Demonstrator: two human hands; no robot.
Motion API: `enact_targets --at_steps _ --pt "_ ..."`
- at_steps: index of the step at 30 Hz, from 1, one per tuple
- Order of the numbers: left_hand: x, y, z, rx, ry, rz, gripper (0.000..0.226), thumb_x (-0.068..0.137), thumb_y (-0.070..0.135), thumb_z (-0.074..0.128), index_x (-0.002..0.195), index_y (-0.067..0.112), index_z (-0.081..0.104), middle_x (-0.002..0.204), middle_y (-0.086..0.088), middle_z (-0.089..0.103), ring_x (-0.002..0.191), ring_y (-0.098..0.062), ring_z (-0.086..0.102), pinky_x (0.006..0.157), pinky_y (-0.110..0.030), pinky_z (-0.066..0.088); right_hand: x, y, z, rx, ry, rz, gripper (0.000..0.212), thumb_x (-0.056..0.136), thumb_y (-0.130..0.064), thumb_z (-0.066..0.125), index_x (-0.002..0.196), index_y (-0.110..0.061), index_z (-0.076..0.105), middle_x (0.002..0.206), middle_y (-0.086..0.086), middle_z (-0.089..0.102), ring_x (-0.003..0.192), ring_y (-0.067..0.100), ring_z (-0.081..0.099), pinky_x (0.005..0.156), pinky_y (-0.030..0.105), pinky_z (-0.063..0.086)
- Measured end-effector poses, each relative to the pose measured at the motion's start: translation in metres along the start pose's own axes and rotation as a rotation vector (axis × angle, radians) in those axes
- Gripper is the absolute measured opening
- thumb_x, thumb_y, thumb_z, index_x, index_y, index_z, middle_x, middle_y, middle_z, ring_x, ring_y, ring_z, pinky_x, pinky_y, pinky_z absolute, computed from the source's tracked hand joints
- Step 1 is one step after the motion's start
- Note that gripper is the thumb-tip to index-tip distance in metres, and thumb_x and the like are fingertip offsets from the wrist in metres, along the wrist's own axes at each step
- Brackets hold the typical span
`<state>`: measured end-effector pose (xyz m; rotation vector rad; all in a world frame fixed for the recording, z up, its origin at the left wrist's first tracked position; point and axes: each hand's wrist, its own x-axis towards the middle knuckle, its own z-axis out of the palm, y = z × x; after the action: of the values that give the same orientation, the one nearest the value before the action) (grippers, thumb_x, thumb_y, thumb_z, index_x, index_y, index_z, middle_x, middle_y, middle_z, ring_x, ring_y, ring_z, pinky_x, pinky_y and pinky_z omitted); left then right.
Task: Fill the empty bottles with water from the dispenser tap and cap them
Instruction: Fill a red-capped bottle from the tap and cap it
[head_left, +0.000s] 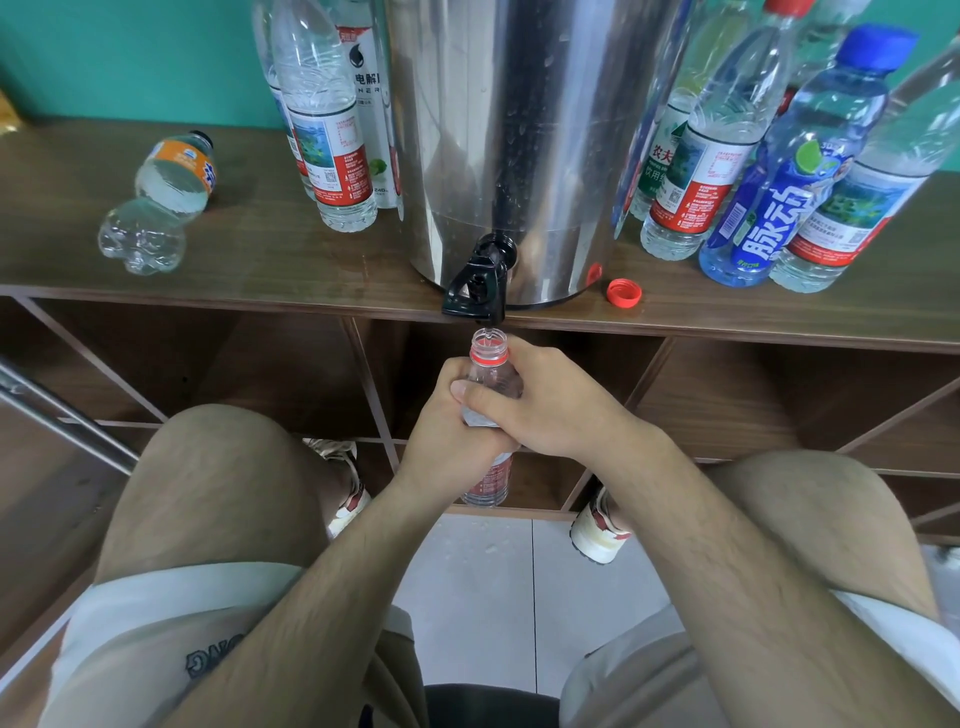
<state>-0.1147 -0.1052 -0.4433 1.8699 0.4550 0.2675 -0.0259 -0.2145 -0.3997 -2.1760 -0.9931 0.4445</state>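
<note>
A clear bottle with a red neck ring (488, 349) is held upright, its open mouth right under the black tap (479, 283) of the steel dispenser (514, 145). Water runs from the tap into the mouth. My left hand (447, 421) and my right hand (550, 405) both grip the bottle's body, fingers wrapped over each other. The bottle's lower part shows below my hands. A loose red cap (624, 292) lies on the wooden shelf top (291, 260), just right of the dispenser.
Upright bottles stand left (332, 130) and right (711, 156) of the dispenser, one with a blue cap and label (779, 208). An orange-labelled bottle (166, 197) lies on its side at the left. Open cubbies sit below the shelf. My knees flank the bottle.
</note>
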Motion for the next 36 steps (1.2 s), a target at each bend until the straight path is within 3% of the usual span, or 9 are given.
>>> enact_targets --at_steps 3,12,23,27,31,36 --pt "-0.0006 0.0018 -0.0011 0.012 -0.005 0.003 0.062 0.083 0.013 0.085 0.133 0.019 0.049 0.118 0.002 0.064 0.107 -0.016 0.066 0.089 -0.034 0.058 0.0009 -0.0001 0.0008 0.005 0.005 -0.003 0.025 0.095 -0.056 0.066 0.107 -0.037 0.055 0.095 -0.015 0.067 0.088 0.004 0.064 0.075 0.023 0.045" --pt "-0.0008 0.0 -0.0036 0.033 0.009 0.006 0.059 0.081 0.017 0.086 0.126 0.028 0.049 0.107 0.017 0.063 0.097 -0.001 0.065 0.071 -0.013 0.048 0.0002 -0.002 0.0005 0.013 -0.012 0.001 0.031 0.096 -0.057 0.065 0.115 -0.034 0.058 0.104 -0.012 0.07 0.094 0.006 0.066 0.079 0.026 0.05" --pt "-0.0013 0.0012 -0.0024 0.023 0.004 -0.006 0.06 0.085 0.014 0.082 0.135 0.02 0.05 0.119 0.004 0.065 0.109 -0.014 0.065 0.084 -0.026 0.054 0.0 -0.0033 -0.0002 0.019 -0.024 0.013 0.04 0.097 -0.057 0.064 0.125 -0.028 0.06 0.112 -0.008 0.071 0.1 0.01 0.067 0.085 0.029 0.054" --pt "-0.0015 0.0009 -0.0017 0.038 0.006 -0.014 0.062 0.086 0.014 0.082 0.138 0.02 0.048 0.12 0.005 0.063 0.108 -0.013 0.062 0.08 -0.019 0.049 0.0009 -0.0023 0.0007 0.025 -0.021 0.009 0.036 0.097 -0.058 0.064 0.121 -0.031 0.06 0.109 -0.011 0.071 0.099 0.008 0.066 0.083 0.028 0.053" --pt "-0.0015 0.0019 -0.0014 0.041 0.003 -0.009 0.061 0.086 0.014 0.082 0.136 0.017 0.048 0.121 0.001 0.064 0.111 -0.016 0.064 0.09 -0.032 0.055 0.0011 -0.0011 0.0016 0.032 -0.012 -0.003 0.026 0.096 -0.058 0.065 0.111 -0.038 0.056 0.103 -0.013 0.07 0.096 0.006 0.066 0.081 0.026 0.051" --pt "-0.0001 0.0007 -0.0013 0.037 0.015 -0.012 0.06 0.085 0.013 0.083 0.134 0.02 0.048 0.115 0.008 0.063 0.101 -0.007 0.063 0.078 -0.019 0.049 0.0012 -0.0008 0.0013 0.032 -0.006 -0.02 0.027 0.096 -0.058 0.065 0.112 -0.037 0.057 0.104 -0.014 0.07 0.096 0.006 0.066 0.082 0.026 0.052"
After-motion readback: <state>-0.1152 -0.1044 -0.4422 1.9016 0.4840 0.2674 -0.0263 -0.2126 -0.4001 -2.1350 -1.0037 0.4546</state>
